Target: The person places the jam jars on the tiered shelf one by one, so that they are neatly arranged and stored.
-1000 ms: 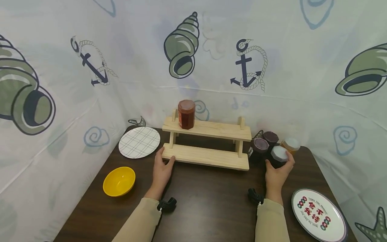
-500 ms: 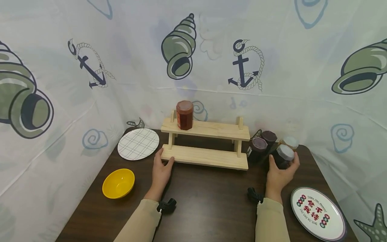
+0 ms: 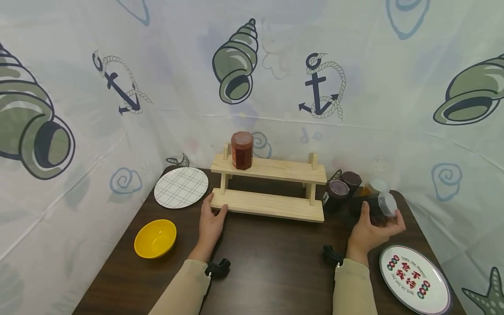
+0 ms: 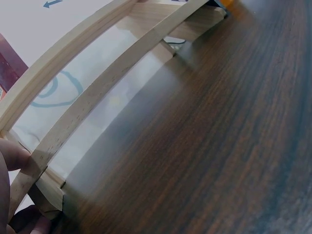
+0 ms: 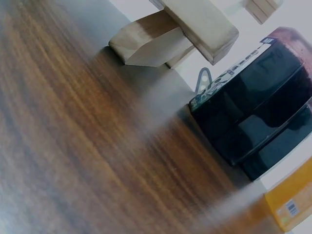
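My right hand (image 3: 374,234) holds a dark jar (image 3: 370,206) with a whitish lid, tipped sideways so the lid points right. That hand is out of sight in the right wrist view. At the left end of a two-tier wooden shelf rack (image 3: 267,204), my left hand (image 3: 211,223) grips the lower board; its fingers (image 4: 14,155) show at the board's end in the left wrist view. A red-brown jar (image 3: 242,151) stands upright on the upper tier. Beside the rack's right end are two dark jars with purple lids, the nearer jar (image 3: 336,195) and the farther jar (image 3: 351,181).
An amber jar (image 5: 292,200) stands behind the held jar. On the left of the dark wooden table (image 3: 271,262) are a checked white plate (image 3: 181,187) and a yellow bowl (image 3: 155,239). An oval plate (image 3: 415,280) with red lettering lies at front right. A printed cloth hangs behind.
My right hand has shifted right with the white-lidded jar and tipped it from upright to lying sideways. My left hand has stayed on the rack.
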Demonstrator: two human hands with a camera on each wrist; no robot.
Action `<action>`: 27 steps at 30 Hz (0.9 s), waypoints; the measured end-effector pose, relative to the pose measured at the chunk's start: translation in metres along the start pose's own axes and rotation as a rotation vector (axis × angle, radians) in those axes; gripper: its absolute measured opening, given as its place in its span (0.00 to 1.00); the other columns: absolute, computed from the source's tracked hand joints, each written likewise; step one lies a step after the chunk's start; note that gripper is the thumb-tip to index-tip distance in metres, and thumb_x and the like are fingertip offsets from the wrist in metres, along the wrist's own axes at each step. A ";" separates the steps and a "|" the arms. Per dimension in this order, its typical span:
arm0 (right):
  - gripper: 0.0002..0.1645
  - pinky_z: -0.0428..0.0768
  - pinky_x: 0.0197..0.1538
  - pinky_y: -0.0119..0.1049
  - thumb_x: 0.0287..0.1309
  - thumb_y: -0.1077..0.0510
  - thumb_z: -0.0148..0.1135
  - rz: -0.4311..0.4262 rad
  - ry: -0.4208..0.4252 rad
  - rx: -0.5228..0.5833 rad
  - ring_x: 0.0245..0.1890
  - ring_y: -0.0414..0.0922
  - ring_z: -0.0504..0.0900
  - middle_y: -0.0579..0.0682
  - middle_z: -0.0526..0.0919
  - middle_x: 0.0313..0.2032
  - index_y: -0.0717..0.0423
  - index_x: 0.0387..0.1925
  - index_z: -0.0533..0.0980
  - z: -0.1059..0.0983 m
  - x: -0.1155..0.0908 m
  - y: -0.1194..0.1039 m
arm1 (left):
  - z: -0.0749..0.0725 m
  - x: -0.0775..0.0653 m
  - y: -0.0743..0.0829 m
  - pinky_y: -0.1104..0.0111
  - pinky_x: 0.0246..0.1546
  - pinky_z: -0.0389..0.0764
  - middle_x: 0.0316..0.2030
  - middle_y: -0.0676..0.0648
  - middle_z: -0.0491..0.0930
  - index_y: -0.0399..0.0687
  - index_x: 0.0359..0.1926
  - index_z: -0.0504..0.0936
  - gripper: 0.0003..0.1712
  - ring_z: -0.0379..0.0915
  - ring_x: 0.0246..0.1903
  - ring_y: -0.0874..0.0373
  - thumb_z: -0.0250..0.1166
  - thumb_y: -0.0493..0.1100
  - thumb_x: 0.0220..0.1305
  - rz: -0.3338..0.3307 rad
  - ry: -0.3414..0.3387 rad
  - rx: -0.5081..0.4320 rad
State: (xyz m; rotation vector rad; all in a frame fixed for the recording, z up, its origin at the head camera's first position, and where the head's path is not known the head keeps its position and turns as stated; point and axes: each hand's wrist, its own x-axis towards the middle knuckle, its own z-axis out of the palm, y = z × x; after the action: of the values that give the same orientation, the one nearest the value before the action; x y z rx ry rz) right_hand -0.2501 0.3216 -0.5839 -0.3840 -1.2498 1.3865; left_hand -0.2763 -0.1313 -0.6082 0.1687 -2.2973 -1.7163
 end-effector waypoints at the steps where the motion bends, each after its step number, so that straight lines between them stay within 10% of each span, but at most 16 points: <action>1: 0.49 0.79 0.69 0.41 0.58 0.57 0.85 -0.005 0.013 0.017 0.71 0.49 0.78 0.50 0.77 0.71 0.45 0.72 0.63 0.001 0.000 -0.002 | 0.000 0.000 0.000 0.42 0.76 0.71 0.83 0.37 0.61 0.46 0.84 0.60 0.43 0.57 0.83 0.42 0.70 0.46 0.77 0.000 0.001 0.000; 18: 0.57 0.76 0.69 0.44 0.42 0.62 0.92 -0.046 0.158 0.382 0.69 0.59 0.76 0.63 0.75 0.68 0.62 0.64 0.60 0.027 -0.007 -0.039 | 0.000 -0.002 0.002 0.42 0.74 0.73 0.82 0.37 0.62 0.45 0.84 0.61 0.43 0.60 0.81 0.41 0.70 0.45 0.76 -0.006 0.015 0.004; 27: 0.50 0.79 0.62 0.38 0.48 0.67 0.88 -0.033 -0.011 0.328 0.63 0.56 0.78 0.62 0.73 0.67 0.59 0.64 0.62 0.044 -0.024 -0.065 | 0.000 -0.003 0.004 0.40 0.78 0.66 0.81 0.34 0.63 0.44 0.83 0.62 0.42 0.59 0.81 0.38 0.70 0.45 0.76 0.006 0.027 0.018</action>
State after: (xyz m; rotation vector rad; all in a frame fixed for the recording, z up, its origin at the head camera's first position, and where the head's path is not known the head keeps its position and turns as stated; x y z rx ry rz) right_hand -0.2461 0.2654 -0.5245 -0.1284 -1.0098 1.5354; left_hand -0.2730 -0.1299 -0.6051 0.1867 -2.2925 -1.6801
